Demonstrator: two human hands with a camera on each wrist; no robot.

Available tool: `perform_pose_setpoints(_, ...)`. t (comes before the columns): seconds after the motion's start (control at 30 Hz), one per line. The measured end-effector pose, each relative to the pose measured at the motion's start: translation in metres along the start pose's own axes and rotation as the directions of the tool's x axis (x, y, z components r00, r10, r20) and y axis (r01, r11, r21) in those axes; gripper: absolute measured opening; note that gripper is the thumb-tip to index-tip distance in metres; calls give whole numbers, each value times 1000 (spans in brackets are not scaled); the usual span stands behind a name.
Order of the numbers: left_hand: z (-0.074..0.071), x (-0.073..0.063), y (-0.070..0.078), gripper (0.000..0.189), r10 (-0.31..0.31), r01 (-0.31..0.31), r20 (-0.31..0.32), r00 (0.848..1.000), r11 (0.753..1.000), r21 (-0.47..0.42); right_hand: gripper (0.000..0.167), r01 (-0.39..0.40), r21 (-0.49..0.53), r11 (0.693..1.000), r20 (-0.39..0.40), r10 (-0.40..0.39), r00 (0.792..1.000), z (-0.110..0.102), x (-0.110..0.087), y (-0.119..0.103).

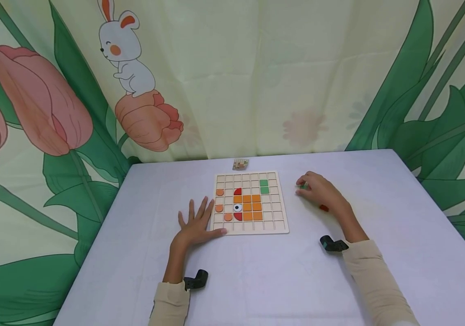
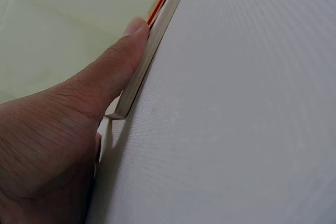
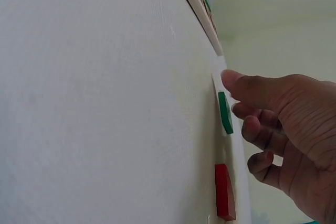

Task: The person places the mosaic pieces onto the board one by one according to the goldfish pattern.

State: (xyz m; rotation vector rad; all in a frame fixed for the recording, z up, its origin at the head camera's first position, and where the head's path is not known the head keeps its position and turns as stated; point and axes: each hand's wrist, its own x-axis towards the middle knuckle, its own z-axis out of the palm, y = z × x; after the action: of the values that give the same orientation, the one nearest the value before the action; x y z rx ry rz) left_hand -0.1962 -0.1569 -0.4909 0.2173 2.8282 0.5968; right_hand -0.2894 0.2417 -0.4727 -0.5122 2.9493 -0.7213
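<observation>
A pale wooden grid board lies on the table. On it are orange squares, orange discs, red quarter-round pieces, a round eye piece and two green squares. My left hand, fingers spread, rests at the board's left side, its thumb on the front left corner. To the right of the board my right hand hovers with bent fingers around a green piece. In the right wrist view that piece lies on the cloth, apart from the thumb tip. A red piece lies nearer the wrist.
Behind the board lies a small patterned card or packet. A white cloth covers the table, and a printed curtain with tulips and a rabbit hangs along its back edge. Black wrist cameras are worn on both arms.
</observation>
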Motion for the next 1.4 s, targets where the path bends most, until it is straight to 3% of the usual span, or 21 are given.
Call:
perform_pose_setpoints(0.37,0,0,-2,107,-15,15,8,1000,1000,18,31,-45,6,999,-9,46,999,-3,-7,7)
perform_pose_setpoints(0.57,1,0,-3,108,-12,12,4,1000,1000,9,28,-19,33,999,5,19,1000,-3,-8,6)
perform_pose_setpoints(0.97,1,1,-3,107,4,-4,1,1000,1000,4,26,-3,-12,1000,10,3,1000,5,0,4)
perform_pose_setpoints(1.4,2,-1,0,107,11,-11,-15,1000,1000,4,23,74,62,995,15,-75,997,13,14,-23)
